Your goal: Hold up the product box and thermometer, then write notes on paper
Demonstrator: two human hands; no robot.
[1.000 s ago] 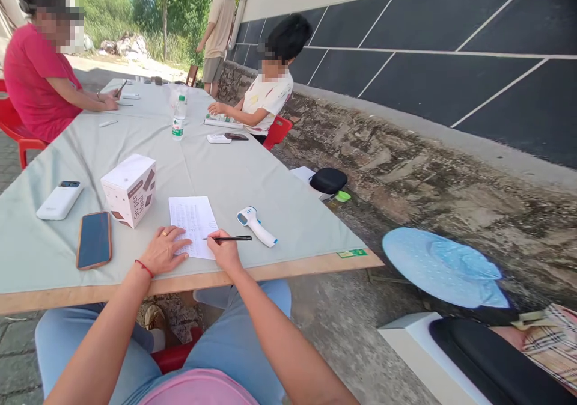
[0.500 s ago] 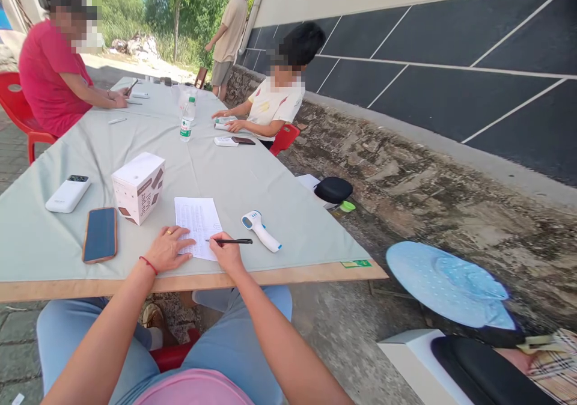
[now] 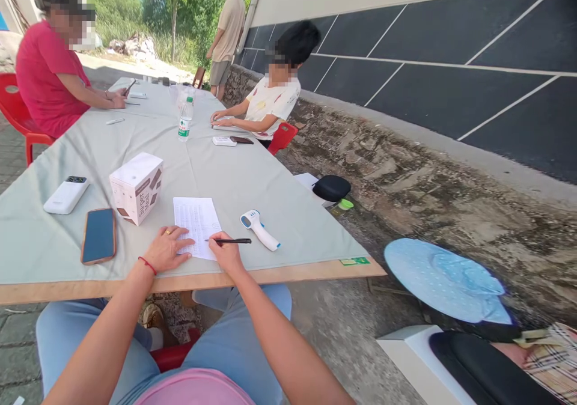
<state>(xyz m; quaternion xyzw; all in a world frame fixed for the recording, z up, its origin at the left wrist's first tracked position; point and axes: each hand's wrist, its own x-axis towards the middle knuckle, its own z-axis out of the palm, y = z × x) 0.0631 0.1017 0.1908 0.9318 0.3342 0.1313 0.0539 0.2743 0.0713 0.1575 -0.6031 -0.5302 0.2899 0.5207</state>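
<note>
A sheet of paper [image 3: 195, 216] with rows of small marks lies on the table near its front edge. My left hand [image 3: 167, 250] rests flat with fingers spread, its fingertips over the sheet's left side. Pinched in my right hand [image 3: 226, 253] is a black pen [image 3: 234, 241], its tip on the lower part of the paper. To the right of the sheet lies a white and blue infrared thermometer [image 3: 260, 229]. On the left are a white box [image 3: 135, 188] with brown print, a smartphone [image 3: 98, 235] in an orange-edged case and a white power bank [image 3: 67, 195].
The table [image 3: 216, 179] has a grey-green cloth. A water bottle [image 3: 184, 119] stands farther back. One person in red [image 3: 49, 80] sits at the left, another in a white shirt [image 3: 274, 101] at the right. A blue hat [image 3: 442, 279] lies beyond the table's right corner.
My hands, the pen and the paper look nearly unmoved; the view shifts slightly. The person at the right has drawn their hands closer together. The standing person has turned their head.
</note>
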